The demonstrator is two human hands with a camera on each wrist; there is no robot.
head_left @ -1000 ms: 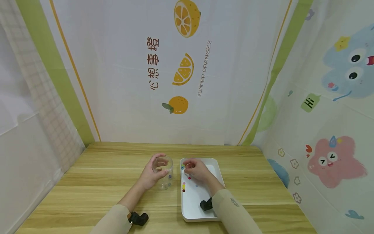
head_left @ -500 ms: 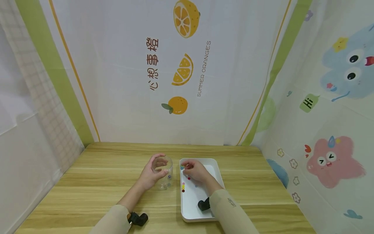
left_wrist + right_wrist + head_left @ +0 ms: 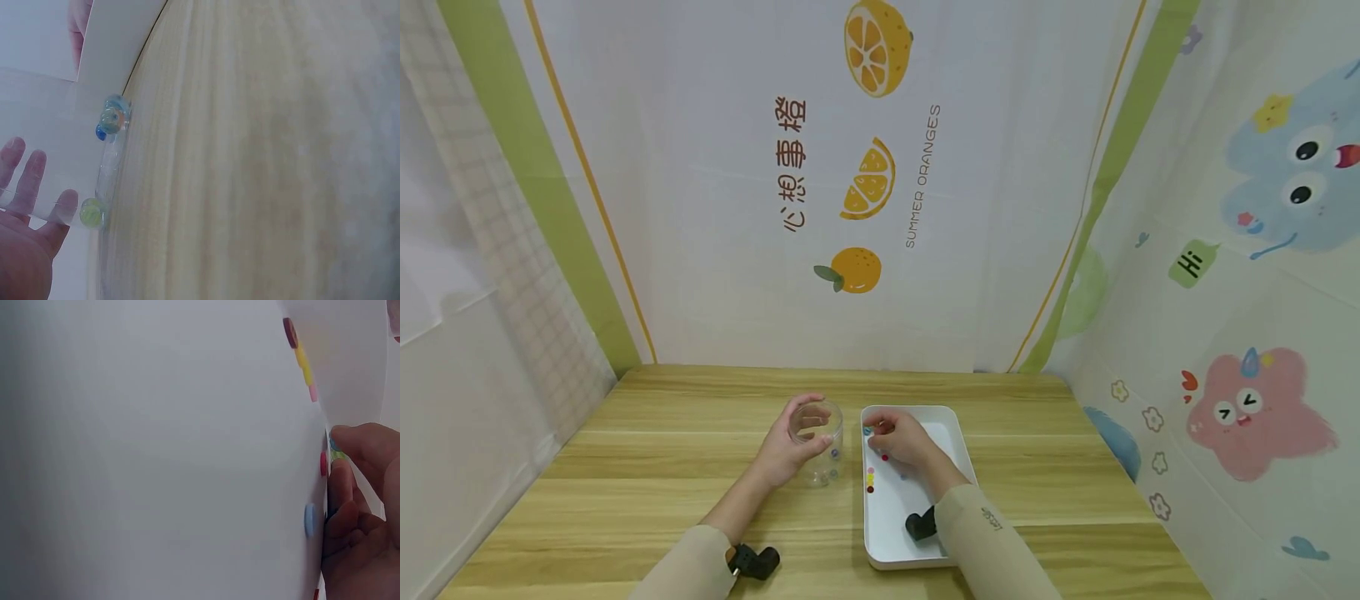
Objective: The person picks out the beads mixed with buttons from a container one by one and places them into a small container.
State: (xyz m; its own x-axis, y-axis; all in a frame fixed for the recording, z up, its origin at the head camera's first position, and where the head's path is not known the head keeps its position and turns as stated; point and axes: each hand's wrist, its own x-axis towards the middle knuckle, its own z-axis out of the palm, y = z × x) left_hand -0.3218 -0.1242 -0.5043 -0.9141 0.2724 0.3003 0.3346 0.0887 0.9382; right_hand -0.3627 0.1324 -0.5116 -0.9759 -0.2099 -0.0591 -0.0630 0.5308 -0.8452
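My left hand (image 3: 788, 446) grips a clear jar (image 3: 822, 467), which stands upright on the table left of the tray, its mouth upward. Several glass marbles (image 3: 113, 119) lie at the jar's bottom. A greenish marble (image 3: 92, 213) shows there too. My right hand (image 3: 908, 439) is over the far left corner of the white tray (image 3: 917, 500). Its thumb and finger are curled about a small blue-green marble (image 3: 868, 432) beside the tray wall. In the right wrist view the fingertips partly hide that marble (image 3: 334, 444), with a bit of green showing below it.
Small button-like discs lie in the tray: a dark red button (image 3: 870, 489), yellow buttons (image 3: 870, 479), a pink button (image 3: 871, 471), a red button (image 3: 885, 457) and a blue button (image 3: 310, 519). The wooden table (image 3: 662, 467) runs back to a printed curtain (image 3: 730, 317).
The right hand's fingers have closed in slightly at the marble by the tray's far left corner. The left hand and jar hold the same place.
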